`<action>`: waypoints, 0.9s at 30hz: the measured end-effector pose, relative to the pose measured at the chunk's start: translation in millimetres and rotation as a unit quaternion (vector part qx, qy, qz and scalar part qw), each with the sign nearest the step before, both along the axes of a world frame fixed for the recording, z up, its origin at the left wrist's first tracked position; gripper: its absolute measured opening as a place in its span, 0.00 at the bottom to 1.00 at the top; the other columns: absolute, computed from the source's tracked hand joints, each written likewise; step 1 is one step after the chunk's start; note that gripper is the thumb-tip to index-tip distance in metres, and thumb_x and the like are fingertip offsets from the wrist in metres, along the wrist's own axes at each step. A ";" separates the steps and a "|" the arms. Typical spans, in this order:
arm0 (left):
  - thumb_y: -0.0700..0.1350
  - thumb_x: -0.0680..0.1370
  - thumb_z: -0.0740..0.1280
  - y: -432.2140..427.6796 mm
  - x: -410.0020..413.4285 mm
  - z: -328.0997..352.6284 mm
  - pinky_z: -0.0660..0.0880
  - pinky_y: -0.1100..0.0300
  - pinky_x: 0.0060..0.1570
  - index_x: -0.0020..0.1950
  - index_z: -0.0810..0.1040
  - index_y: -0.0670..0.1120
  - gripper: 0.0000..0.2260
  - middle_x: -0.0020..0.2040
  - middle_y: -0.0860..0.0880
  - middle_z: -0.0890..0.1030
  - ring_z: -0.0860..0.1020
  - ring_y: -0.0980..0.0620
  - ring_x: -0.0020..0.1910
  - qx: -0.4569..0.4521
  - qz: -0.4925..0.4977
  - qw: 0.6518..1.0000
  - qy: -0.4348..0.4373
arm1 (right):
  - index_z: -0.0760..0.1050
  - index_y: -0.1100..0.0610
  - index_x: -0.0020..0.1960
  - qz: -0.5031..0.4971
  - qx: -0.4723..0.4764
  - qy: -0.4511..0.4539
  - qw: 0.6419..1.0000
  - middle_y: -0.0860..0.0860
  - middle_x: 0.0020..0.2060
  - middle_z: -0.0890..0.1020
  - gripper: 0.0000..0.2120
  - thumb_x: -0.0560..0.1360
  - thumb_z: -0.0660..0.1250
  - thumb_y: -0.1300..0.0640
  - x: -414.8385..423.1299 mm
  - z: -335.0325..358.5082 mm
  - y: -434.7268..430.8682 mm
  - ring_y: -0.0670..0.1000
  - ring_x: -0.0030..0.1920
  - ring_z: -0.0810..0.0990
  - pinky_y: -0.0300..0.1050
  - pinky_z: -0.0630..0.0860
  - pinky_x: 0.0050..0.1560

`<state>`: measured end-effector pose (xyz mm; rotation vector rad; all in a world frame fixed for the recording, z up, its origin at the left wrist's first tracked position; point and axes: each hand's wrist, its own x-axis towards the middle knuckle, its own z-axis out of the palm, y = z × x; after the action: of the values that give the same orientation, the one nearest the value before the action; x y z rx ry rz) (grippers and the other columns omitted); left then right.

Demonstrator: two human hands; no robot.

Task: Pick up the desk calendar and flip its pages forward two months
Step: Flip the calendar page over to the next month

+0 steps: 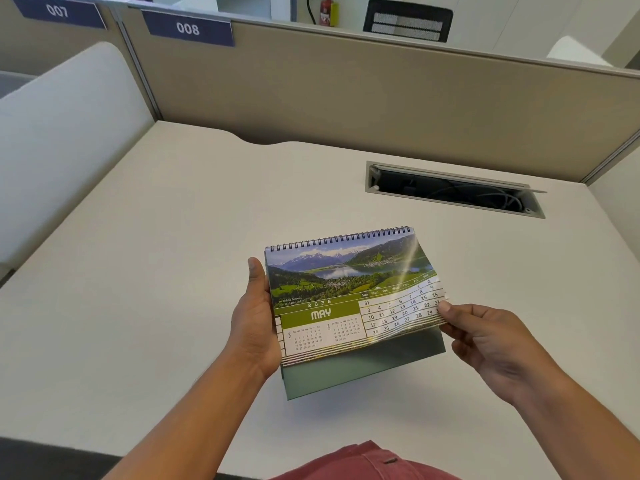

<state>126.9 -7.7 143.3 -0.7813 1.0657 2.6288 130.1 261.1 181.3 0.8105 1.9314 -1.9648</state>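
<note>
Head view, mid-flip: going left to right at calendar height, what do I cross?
White side divider → left hand gripping the desk calendar by its left edge → right hand pinching the lifted May page corner.

Calendar (346, 296): green-and-blue mountain lake photo, olive-green MAY banner, white date grid, black spiral, dull green base. Desk (173, 237) off-white. Partition (346, 91) beige. Number plates (188, 28) navy, white digits. Extinguisher (325, 10) red.
</note>
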 end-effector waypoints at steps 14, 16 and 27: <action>0.70 0.75 0.57 0.5 1.9 -4.3 0.76 0.32 0.56 0.55 0.85 0.52 0.28 0.55 0.39 0.87 0.85 0.32 0.51 -0.027 0.002 1.000 -0.007 | 0.75 0.56 0.39 -0.009 -0.012 -0.024 1.000 0.52 0.33 0.85 0.18 0.58 0.77 0.46 -3.0 -5.2 -8.4 0.48 0.31 0.79 0.41 0.72 0.32; 0.70 0.75 0.57 0.9 2.5 -4.0 0.77 0.32 0.55 0.56 0.84 0.52 0.28 0.54 0.40 0.87 0.85 0.32 0.50 -0.029 0.001 1.000 -0.009 | 0.78 0.55 0.50 -0.004 0.050 0.028 0.998 0.55 0.45 0.86 0.26 0.57 0.77 0.44 -3.5 -6.6 -7.6 0.54 0.45 0.83 0.45 0.74 0.40; 0.69 0.75 0.57 1.7 3.3 -2.2 0.79 0.31 0.49 0.57 0.83 0.49 0.29 0.54 0.38 0.87 0.85 0.32 0.49 -0.023 -0.009 1.000 -0.008 | 0.84 0.61 0.45 0.038 0.080 0.084 0.993 0.55 0.39 0.88 0.07 0.76 0.67 0.60 -1.5 3.3 -7.6 0.52 0.41 0.83 0.45 0.78 0.44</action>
<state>130.1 -6.1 141.1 -0.7965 1.1275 2.5874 128.5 253.5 184.6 0.6143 2.2043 -1.9076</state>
